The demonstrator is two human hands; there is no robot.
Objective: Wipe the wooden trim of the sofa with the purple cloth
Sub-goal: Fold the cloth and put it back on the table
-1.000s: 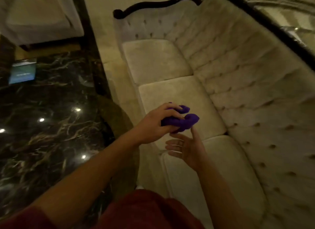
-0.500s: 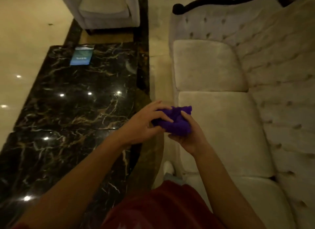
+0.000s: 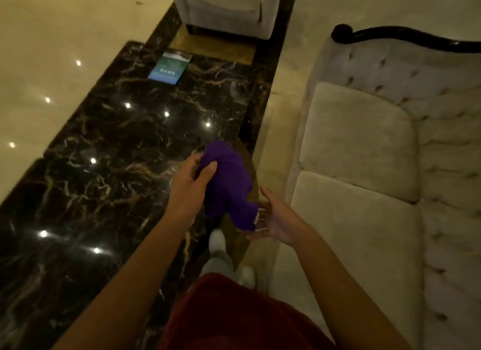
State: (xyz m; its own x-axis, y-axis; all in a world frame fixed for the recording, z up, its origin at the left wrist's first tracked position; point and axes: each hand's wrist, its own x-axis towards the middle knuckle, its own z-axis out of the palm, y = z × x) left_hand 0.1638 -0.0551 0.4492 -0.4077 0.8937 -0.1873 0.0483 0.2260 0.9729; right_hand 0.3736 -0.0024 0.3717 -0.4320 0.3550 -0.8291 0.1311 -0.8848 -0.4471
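Observation:
The purple cloth (image 3: 227, 185) hangs bunched from my left hand (image 3: 190, 185), which pinches its upper end over the edge of the dark marble table. My right hand (image 3: 276, 219) is open, palm turned up, just under the cloth's lower tip; whether it touches the cloth is unclear. The cream tufted sofa (image 3: 364, 146) fills the right side. Its dark wooden trim (image 3: 395, 38) runs along the top of the far armrest, well away from both hands.
A black marble coffee table (image 3: 117, 154) lies at left with a blue booklet (image 3: 170, 67) at its far end. A grey armchair (image 3: 226, 8) stands beyond it. My feet in white shoes (image 3: 217, 241) stand in the narrow gap between table and sofa.
The view has swung left, away from the sofa back. My right hand has let go of the cloth and opened below it; the cloth now hangs unrolled from my left hand.

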